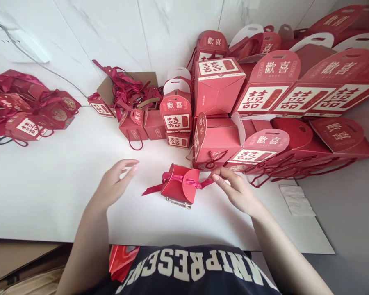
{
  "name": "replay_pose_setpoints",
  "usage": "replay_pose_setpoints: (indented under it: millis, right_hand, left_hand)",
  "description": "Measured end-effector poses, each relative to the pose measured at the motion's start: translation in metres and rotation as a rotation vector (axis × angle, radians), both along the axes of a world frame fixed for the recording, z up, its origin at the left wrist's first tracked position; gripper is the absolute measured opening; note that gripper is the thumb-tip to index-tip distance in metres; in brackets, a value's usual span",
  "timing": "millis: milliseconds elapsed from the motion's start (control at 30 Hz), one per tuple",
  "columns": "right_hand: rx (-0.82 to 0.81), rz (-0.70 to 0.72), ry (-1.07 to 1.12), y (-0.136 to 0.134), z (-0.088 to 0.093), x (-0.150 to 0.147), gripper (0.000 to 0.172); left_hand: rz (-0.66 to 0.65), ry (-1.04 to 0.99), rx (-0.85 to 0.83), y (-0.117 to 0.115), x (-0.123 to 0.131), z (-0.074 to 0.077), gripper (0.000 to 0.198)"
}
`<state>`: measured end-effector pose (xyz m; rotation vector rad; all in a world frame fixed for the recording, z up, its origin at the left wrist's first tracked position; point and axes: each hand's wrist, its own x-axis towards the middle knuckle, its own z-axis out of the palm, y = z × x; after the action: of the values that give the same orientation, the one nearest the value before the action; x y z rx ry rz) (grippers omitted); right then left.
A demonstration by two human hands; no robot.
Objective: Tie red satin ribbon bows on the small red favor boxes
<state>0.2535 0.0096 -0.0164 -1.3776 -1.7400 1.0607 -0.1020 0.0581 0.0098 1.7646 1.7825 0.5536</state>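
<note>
In front of me on the white table sits a small red gift box [176, 189] with curved flaps and a twisted cord handle lying along its near side. A dark pink satin ribbon [153, 189] passes through the flaps, its loose left end resting on the table. My right hand [232, 186] pinches the ribbon's right end between thumb and fingers. Off to the box's left, my left hand [115, 180] hovers with nothing in it, thumb and fingers apart.
Large red boxes [264, 98] with white labels are stacked at the right. Behind, an open carton [141, 78] holds tangled ribbons. Several ribboned boxes [30, 106] cluster at the left. A white tissue pack [297, 200] lies near the right edge. A cable [43, 65] runs down the wall.
</note>
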Motion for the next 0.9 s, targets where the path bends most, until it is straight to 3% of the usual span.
replay_pose_setpoints:
  millis: [133,267,567,700,900]
  right_hand:
    - [-0.083,0.068,0.059,0.006,-0.015,-0.009,0.036]
    - [-0.085,0.163,0.085,0.009,-0.016,-0.019,0.037]
    - [-0.314,0.241,0.438,0.01,-0.007,-0.026,0.043]
    - [-0.321,0.213,0.464,0.01,-0.012,-0.032,0.041]
    - [-0.361,0.195,0.404,0.01,-0.018,-0.026,0.037]
  left_hand:
    - [-0.342,-0.159,-0.137,0.01,0.041,0.001,0.039]
    - [-0.456,-0.267,-0.2,0.013,0.059,-0.003,0.03]
    - [-0.435,-0.487,-0.411,0.005,0.067,-0.007,0.042]
    - [-0.418,-0.495,-0.403,0.006,0.067,-0.011,0.044]
    - [-0.409,-0.613,-0.585,0.015,0.05,-0.028,0.044]
